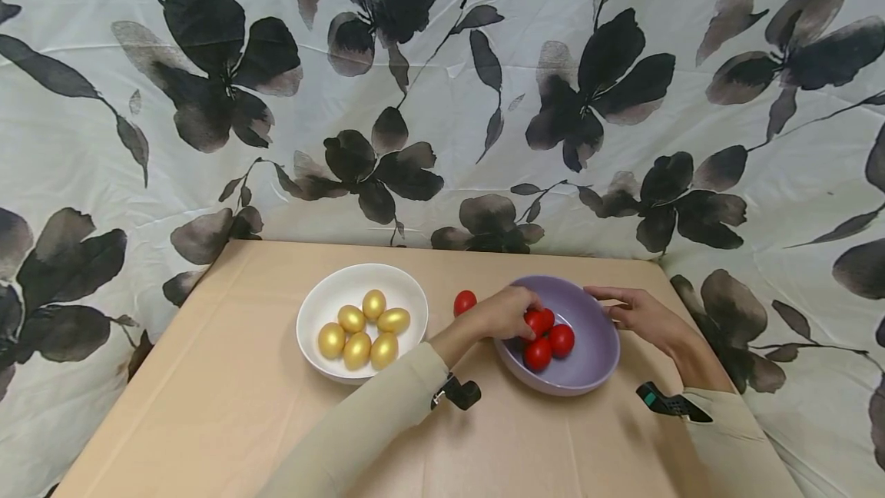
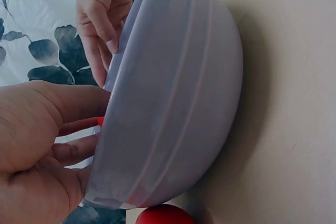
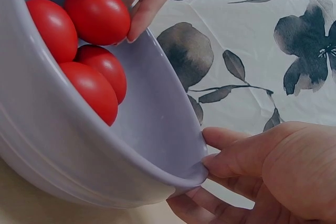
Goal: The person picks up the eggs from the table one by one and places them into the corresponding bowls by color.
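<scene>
A purple bowl point(image 1: 594, 336) holds several glossy red eggs point(image 1: 561, 340). My left hand point(image 1: 508, 315) reaches over its left rim, and its fingers pinch one red egg point(image 3: 98, 17) inside, above the others. At the opposite side, my right hand point(image 1: 639, 315) grips the bowl's rim between thumb and fingers, as the right wrist view shows. In the left wrist view the bowl's outer wall hides most of what the left fingers hold. Another red egg point(image 1: 465, 302) lies on the table just left of the purple bowl.
A white bowl point(image 1: 319, 302) with several golden eggs point(image 1: 356, 350) stands to the left, near my left forearm. The table point(image 1: 228, 406) has a tan covering. Behind it hangs a white cloth point(image 1: 484, 137) with dark flowers. Each wrist wears a small black camera.
</scene>
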Demonstrator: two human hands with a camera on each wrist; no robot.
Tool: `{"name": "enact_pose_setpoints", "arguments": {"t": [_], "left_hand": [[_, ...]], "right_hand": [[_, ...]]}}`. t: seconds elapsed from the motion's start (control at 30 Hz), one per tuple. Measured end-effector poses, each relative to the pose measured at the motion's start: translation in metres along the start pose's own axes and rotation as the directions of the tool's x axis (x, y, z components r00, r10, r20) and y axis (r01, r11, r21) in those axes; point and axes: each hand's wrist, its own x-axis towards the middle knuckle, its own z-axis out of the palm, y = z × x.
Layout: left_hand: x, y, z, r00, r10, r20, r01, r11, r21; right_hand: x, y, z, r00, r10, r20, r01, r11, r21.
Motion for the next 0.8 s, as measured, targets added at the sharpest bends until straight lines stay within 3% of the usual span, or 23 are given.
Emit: {"name": "enact_pose_setpoints", "arguments": {"t": [0.4,0.67,0.8], "left_hand": [[0.0,0.004,0.004,1.0,-0.028,0.011,0.027,0.998,0.05],[0.001,0.006,0.01,1.0,-0.003,0.007,0.002,0.986,0.169],[0.0,0.004,0.01,1.0,0.011,-0.005,-0.01,0.987,0.162]], "right_hand": [[-0.002,-0.002,0.001,1.0,0.009,-0.001,-0.009,1.0,-0.003],[-0.003,-0.001,0.001,1.0,0.014,-0.001,-0.014,1.0,0.001],[-0.002,-0.001,0.002,1.0,0.014,-0.002,-0.014,1.0,0.0]]}}
